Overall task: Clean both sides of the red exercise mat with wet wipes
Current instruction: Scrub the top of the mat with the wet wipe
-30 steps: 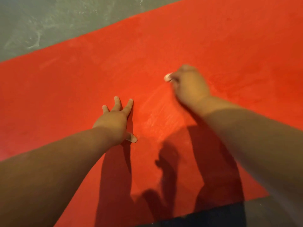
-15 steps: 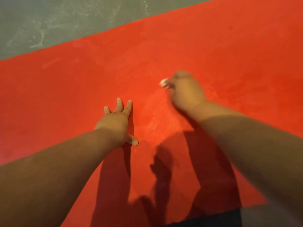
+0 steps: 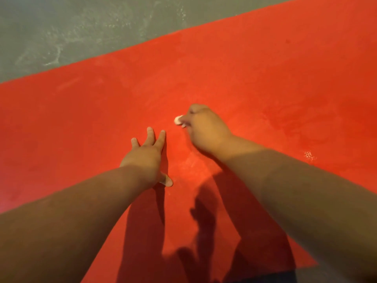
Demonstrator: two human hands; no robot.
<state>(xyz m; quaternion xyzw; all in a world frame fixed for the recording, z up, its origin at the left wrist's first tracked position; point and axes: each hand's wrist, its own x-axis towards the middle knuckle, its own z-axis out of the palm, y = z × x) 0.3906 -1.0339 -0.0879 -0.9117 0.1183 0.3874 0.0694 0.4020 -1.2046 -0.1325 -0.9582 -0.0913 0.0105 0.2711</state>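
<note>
As your right hand (image 3: 205,130), fingers clamped on the wet wipe (image 3: 178,120), slides toward frame centre, your left hand (image 3: 145,155) stays flat, fingers apart, on the red mat (image 3: 81,119) filling mid-frame; this side unfinished.

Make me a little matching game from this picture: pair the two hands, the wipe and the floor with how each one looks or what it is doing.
Things
1. left hand
2. right hand
3. wet wipe
4. floor

Descriptions
A. grey, beyond the far edge of the red mat
B. fingers spread, resting flat on the mat
C. white and bunched, peeking out of a fist
D. curled round something small, down on the mat

Pairs: 1-B, 2-D, 3-C, 4-A
</note>
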